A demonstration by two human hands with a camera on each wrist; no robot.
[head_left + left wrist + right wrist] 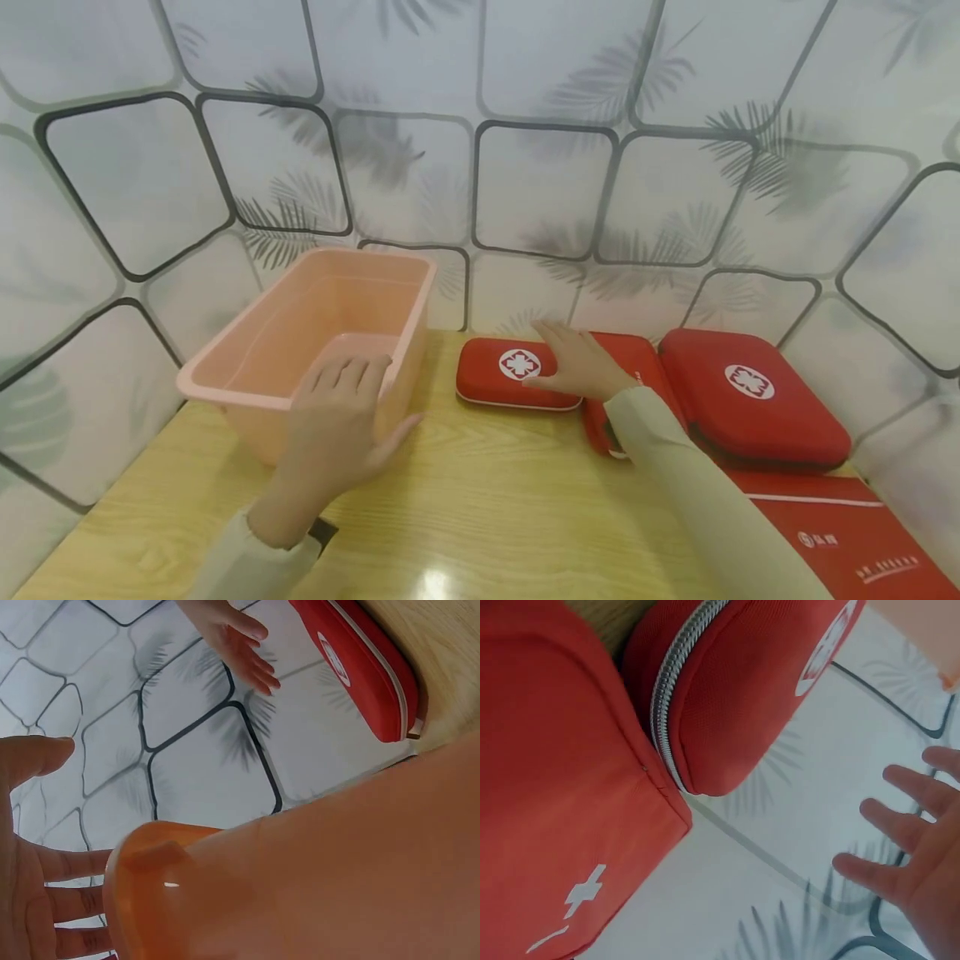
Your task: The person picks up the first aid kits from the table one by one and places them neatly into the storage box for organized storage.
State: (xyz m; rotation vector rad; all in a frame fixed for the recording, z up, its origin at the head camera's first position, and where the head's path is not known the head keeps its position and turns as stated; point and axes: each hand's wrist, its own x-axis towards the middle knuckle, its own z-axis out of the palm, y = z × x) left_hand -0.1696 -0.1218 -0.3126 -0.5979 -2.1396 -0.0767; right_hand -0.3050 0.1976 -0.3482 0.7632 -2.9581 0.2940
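Observation:
A peach-coloured plastic basin (367,292) stands at the left on the wooden table. My left hand (337,425) is at its near right corner, fingers straight and thumb spread; whether the fingertips touch the rim I cannot tell. Toward the right, my right hand (581,362) hovers by a small red zipped case (480,367) with a white cross emblem. Its fingers are extended and grip nothing, as the right wrist view shows with the spread fingers (885,881). The hand and sleeve partly hide a red pouch (637,358) beside the small case.
A larger red case (795,417) with the same kind of emblem lies farther right. In front of it is a flat red bag (840,542) with white print. A patterned wall covering (540,192) rises directly behind the table (480,517).

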